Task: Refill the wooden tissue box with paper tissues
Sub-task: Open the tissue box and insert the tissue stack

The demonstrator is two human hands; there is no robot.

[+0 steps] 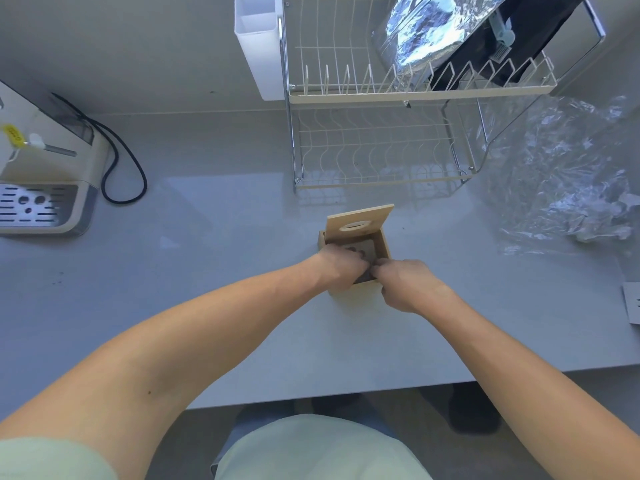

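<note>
A small wooden tissue box (383, 244) stands on the grey counter (225, 271), its lid (358, 221) with an oval slot tipped up at the far side. The inside looks dark; I see no tissues in it. My left hand (341, 268) reaches over the near left rim, fingers curled down into the box. My right hand (407, 284) is at the near right corner, fingertips pinched at the rim beside the left fingers. What the fingers hold inside is hidden.
A two-tier dish rack (381, 140) with a foil-covered tray (433, 32) stands behind the box. Crumpled clear plastic wrap (571, 174) lies at the right. A coffee machine (41, 174) with a black cord (121, 168) is at the left. The counter's front edge runs near my body.
</note>
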